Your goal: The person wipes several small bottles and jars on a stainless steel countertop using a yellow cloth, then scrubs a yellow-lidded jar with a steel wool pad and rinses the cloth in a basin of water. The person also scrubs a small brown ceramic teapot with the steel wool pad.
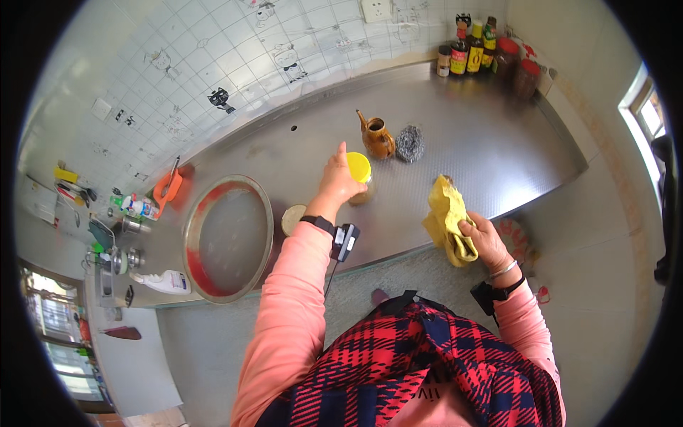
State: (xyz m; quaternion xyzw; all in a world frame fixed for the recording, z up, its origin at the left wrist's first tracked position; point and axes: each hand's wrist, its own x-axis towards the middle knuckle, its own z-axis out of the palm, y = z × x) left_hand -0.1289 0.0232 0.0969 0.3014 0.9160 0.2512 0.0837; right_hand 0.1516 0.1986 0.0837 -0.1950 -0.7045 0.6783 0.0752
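Note:
My left hand (pixel 340 180) grips a clear jar with a yellow lid (pixel 359 167), its thumb and fingers about the lid's near side. The jar's lower part shows something brown and stands on or just over the steel counter (pixel 320 133). In my right hand (pixel 484 240) is a crumpled yellow cloth (pixel 451 216), held out over the counter's front edge. Behind the jar stands a brown glazed pot with a long spout (pixel 376 140). A steel wool scourer (pixel 410 144) lies close to the pot's right side.
Left of my forearm is a large round metal basin (pixel 268 229) with water, beside a small round pale-topped container (pixel 293 219). A white spray bottle (pixel 168 282) lies near the front edge. Sauce bottles (pixel 474 50) and red-lidded jars (pixel 527 79) fill the back right corner. An orange-handled item (pixel 169 187) leans at left.

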